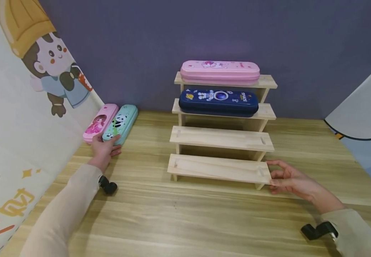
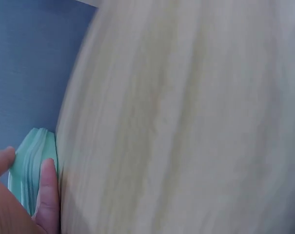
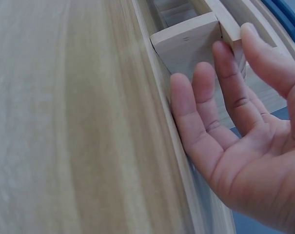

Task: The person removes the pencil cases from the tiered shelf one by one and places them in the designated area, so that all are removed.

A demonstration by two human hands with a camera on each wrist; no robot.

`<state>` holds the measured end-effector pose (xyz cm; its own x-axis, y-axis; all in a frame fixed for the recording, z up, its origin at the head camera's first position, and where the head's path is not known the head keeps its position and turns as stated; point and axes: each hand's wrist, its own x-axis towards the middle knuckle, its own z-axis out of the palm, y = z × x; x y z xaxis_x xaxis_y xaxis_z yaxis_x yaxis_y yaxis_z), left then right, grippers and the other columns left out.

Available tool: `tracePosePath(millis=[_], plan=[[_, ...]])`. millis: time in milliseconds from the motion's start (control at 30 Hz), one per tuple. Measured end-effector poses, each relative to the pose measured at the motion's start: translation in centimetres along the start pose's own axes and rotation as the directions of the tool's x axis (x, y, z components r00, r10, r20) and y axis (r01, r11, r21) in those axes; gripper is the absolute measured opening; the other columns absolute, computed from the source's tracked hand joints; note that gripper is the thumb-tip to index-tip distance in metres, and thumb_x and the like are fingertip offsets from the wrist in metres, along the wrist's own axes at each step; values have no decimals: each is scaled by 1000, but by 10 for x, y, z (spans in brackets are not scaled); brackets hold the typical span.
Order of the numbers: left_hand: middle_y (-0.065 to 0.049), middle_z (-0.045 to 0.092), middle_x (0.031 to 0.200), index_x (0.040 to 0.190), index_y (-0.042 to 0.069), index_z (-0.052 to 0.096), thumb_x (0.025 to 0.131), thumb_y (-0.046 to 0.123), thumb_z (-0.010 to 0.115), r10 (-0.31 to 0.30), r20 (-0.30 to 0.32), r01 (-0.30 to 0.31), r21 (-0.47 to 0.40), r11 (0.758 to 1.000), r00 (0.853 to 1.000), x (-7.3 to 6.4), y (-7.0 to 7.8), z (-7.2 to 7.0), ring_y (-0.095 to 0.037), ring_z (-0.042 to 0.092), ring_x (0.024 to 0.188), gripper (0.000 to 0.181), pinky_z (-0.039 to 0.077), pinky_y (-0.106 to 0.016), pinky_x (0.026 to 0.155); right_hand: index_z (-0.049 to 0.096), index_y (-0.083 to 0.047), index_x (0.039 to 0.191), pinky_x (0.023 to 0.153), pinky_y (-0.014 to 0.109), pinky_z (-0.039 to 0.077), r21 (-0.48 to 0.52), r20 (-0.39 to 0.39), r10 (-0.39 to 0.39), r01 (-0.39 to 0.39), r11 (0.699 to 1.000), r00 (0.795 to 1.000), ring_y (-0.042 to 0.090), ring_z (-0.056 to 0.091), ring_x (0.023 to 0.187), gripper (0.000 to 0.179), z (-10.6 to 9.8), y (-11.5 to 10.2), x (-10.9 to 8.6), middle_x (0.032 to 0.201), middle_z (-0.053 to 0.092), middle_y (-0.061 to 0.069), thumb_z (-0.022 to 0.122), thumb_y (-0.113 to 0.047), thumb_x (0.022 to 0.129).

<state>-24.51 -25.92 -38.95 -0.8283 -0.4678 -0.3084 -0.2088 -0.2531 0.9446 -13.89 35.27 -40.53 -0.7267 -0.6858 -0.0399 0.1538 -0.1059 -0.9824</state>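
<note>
Left of frame, L hand [image 1: 103, 150] pinches teal case [image 1: 122, 122]; rec. level lift. Lower right, R hand [image 1: 297, 182] pinches rack [image 1: 221, 138] end; steady lightly.

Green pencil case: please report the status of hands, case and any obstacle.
Left hand grips green pencil case by near end. Right hand holds bottom shelf by right end. Pink girl case close along green one's left, possible snag.
</note>
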Motion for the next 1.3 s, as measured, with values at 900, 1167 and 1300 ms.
tracePosePath(millis=[900,1167,1300], plan=[[0,34,118,149,21,26,94,15,69,235,394,-198,-132,971,889,-91,50,88,-14,66,62,70,54,-19,44,43,-28,139,79,38,63,7,-7,4,-4,1000,1000,18,68,91,55,3,2,2,108,67,4,48,10,99],[-8,34,142,151,21,29,93,11,69,282,555,-289,-78,954,783,-115,55,138,-21,67,69,71,58,-27,47,44,-28,139,80,40,63,10,-14,4,-4,1000,1000,19,69,92,57,0,2,0,107,67,4,48,11,99],[-10,28,152,153,24,26,93,12,70,269,642,-310,-50,949,718,-120,58,154,-24,70,72,75,60,-32,49,44,-28,139,80,40,63,12,-13,-3,3,1000,1000,19,69,92,57,0,1,0,110,68,5,48,12,98]])
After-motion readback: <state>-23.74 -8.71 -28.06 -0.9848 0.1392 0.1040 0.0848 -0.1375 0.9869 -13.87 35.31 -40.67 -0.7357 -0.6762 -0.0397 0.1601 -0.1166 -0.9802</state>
